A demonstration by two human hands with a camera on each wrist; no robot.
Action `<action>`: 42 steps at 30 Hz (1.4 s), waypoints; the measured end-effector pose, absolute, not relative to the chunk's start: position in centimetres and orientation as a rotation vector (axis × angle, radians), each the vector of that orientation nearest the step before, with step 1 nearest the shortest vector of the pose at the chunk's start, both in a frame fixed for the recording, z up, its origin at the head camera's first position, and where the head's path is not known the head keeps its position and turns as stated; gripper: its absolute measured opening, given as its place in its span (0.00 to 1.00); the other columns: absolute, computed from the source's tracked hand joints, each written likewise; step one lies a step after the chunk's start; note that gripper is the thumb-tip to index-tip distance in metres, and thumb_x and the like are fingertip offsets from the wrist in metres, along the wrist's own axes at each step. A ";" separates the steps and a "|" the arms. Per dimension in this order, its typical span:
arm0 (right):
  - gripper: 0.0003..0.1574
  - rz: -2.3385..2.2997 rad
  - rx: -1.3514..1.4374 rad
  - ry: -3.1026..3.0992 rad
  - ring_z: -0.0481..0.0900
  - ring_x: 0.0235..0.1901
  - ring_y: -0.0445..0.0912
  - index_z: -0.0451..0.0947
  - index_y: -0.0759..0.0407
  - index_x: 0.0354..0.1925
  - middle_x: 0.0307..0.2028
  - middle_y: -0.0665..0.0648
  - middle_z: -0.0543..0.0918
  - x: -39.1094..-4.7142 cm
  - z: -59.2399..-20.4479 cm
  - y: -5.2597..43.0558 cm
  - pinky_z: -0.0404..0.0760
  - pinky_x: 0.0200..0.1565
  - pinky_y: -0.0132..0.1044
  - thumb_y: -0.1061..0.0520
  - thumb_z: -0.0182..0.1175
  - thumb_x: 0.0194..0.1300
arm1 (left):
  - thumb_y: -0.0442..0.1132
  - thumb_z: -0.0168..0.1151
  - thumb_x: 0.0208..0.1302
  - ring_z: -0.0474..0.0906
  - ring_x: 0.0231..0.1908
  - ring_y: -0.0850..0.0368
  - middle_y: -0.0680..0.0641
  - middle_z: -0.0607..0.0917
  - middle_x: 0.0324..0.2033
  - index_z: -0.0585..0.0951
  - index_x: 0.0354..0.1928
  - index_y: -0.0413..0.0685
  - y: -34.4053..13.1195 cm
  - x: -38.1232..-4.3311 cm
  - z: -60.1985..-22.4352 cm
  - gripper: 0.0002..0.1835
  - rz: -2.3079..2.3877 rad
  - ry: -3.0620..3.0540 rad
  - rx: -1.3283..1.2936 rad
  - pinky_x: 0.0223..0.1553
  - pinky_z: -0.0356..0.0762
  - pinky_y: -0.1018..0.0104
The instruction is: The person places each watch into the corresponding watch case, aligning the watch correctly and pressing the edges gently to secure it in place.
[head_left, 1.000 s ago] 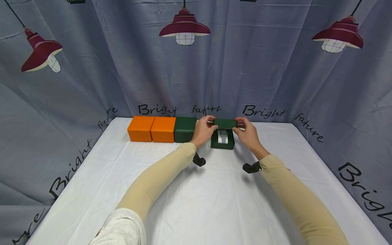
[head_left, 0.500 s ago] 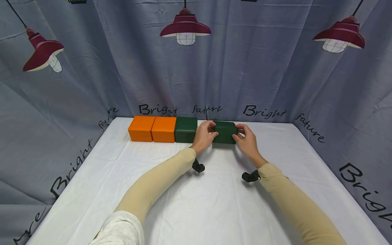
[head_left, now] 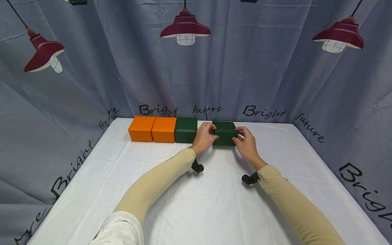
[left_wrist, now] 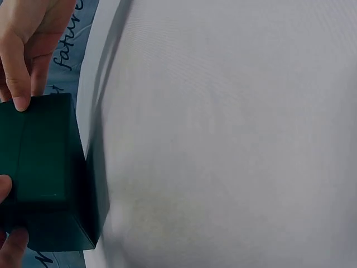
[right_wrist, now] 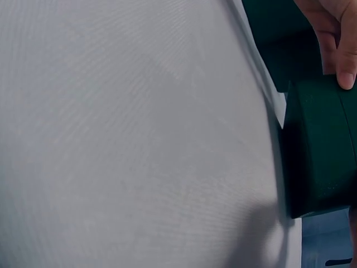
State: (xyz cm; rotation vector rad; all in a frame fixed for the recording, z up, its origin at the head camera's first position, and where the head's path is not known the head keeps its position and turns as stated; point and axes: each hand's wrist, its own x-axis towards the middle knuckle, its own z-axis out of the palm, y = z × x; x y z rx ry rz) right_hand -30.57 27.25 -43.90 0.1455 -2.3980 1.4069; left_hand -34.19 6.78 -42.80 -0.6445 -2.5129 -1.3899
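A dark green watch box (head_left: pixel 225 136), its lid closed, sits between both hands near the back of the table. The left hand (head_left: pixel 202 139) grips its left side, thumb near the front face. On the opposite side, the right hand (head_left: pixel 247 145) holds it with fingers and thumb curled at the edge. In the left wrist view, the right hand (left_wrist: pixel 30 44) is at the top and the green box (left_wrist: pixel 42 156) shows a seam along its side. In the right wrist view, the left hand's thumb (right_wrist: pixel 347 72) presses on the box. Its inside is hidden.
Left of the hands stand a second green box (head_left: pixel 185 131) and two orange boxes (head_left: pixel 141 129), side by side in a row. White cloth covers the table (head_left: pixel 214 204). A grey printed curtain (head_left: pixel 232 75) hangs right behind the back edge.
One second ago the green box was open, with a watch on a white cushion showing. Its lid has come down and covers the watch. Both hands have shifted slightly toward me.
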 end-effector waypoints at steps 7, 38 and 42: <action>0.25 1.331 0.178 -2.419 0.73 0.65 0.61 0.70 0.67 0.58 0.61 0.66 0.73 -30.8 -44.6 27.0 0.77 0.62 0.48 0.74 0.60 0.64 | 0.36 0.70 0.63 0.76 0.47 0.57 0.50 0.74 0.51 0.78 0.48 0.51 6.6 -34.2 -43.0 0.14 -1.313 -2.597 -0.665 0.48 0.79 0.66; 0.30 1.117 0.290 -2.645 0.77 0.60 0.60 0.70 0.63 0.63 0.60 0.66 0.73 -32.6 -43.8 25.7 0.79 0.60 0.49 0.69 0.64 0.64 | 0.52 0.68 0.65 0.74 0.57 0.50 0.51 0.83 0.52 0.83 0.54 0.56 5.0 -35.3 -40.5 0.19 -0.254 -2.771 -0.748 0.58 0.71 0.53; 0.29 1.115 0.284 -2.654 0.77 0.61 0.60 0.70 0.63 0.63 0.61 0.65 0.73 -32.9 -43.7 25.2 0.79 0.60 0.49 0.68 0.64 0.64 | 0.52 0.68 0.65 0.73 0.57 0.50 0.52 0.83 0.51 0.83 0.54 0.56 4.5 -35.6 -40.4 0.19 -0.247 -2.779 -0.741 0.60 0.70 0.52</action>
